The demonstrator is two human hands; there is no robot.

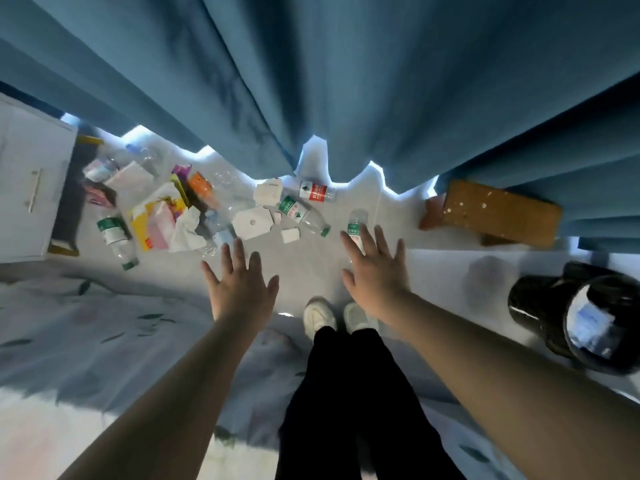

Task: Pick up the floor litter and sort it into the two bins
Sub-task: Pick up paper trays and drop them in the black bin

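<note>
Reach step, nothing picked up yet.
Left hand (239,282) and right hand (375,271) spread, grip empty; bottle (356,225) on floor (311,265) below right fingertips, more litter (152,220) by curtain (311,81). Next: stoop, grasp bottle, carry to black bin (540,306).

Scattered bottles (301,214) and cartons (252,223), black bin (533,306) rightward

Clear plastic bottles (302,214), crumpled paper (187,230), matt cloth curtain (311,81), glossy black bin (585,317)

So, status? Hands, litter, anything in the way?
Both open: left hand, right hand. Nearest green-label bottle beneath right hand; litter pile left. Path to black bin clear.
</note>
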